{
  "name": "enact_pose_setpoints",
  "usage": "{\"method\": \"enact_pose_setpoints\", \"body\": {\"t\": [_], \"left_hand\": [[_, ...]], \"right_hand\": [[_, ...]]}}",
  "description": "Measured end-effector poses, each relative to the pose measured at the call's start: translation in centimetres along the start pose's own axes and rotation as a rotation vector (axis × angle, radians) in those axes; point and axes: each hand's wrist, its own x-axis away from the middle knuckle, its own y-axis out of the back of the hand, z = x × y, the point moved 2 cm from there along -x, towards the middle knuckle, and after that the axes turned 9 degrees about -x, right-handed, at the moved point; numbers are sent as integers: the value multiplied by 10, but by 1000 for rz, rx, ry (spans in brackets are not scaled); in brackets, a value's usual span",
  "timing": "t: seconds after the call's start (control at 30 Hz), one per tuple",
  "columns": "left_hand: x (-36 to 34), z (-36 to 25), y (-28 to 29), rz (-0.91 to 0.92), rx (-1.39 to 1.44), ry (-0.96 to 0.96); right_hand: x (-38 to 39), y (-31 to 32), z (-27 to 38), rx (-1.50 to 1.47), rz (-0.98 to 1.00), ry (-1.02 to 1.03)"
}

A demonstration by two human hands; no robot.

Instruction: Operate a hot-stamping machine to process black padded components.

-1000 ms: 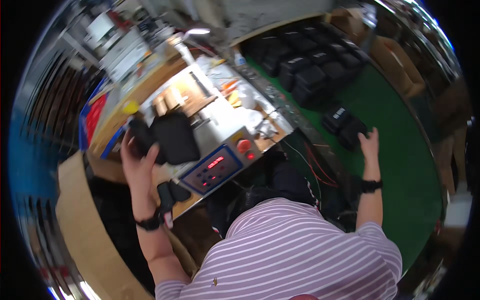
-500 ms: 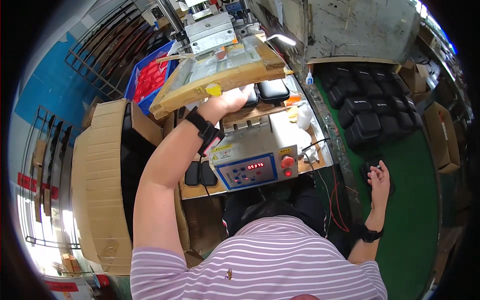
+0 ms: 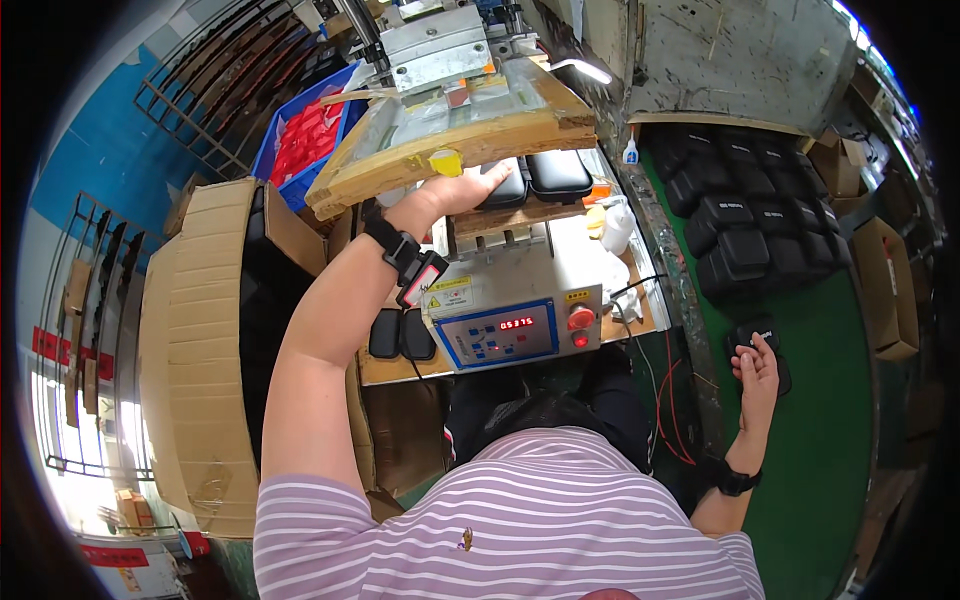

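My left hand [image 3: 466, 186] grips the left half of an opened black case [image 3: 558, 178], on a wooden platform [image 3: 505, 222] under the raised wood-framed plate [image 3: 447, 125] of a press. Its fingertips are partly hidden. A control box [image 3: 495, 332] with red digits and buttons is below. My right hand [image 3: 755, 372] is open, with loosely bent fingers at a black case [image 3: 750, 332] lying on the green surface [image 3: 815, 460] to the right.
Stacked black cases [image 3: 732, 255] fill the back right, beside a cardboard box [image 3: 880, 280]. A large carton [image 3: 200, 350] and blue bin [image 3: 268, 155] with red items stand left. Two black pieces [image 3: 385, 335] lie beside the control box. A white bottle [image 3: 617, 228] and cables are near the press.
My left hand has carried the black case from the left onto the platform under the plate. My right hand has moved slightly down to the case on the green surface. The view has straightened.
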Motion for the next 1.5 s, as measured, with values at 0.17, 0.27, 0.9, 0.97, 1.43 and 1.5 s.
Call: {"method": "enact_pose_setpoints", "body": {"t": [0.17, 0.27, 0.9, 0.97, 1.43, 1.5], "left_hand": [[13, -6, -2, -41, 54, 61], [18, 17, -9, -76, 80, 74], [226, 211, -129, -492, 223, 524], [242, 212, -153, -399, 147, 586], [261, 212, -227, -178, -41, 736], [262, 207, -218, -102, -88, 746]], "right_hand": [[-1, 5, -2, 4, -8, -17], [3, -2, 1, 4, -29, -22], [-8, -26, 5, 84, 128, 20], [-9, -36, 6, 99, 165, 12], [-40, -134, 30, 179, 477, 139], [-54, -155, 35, 198, 516, 187]]}}
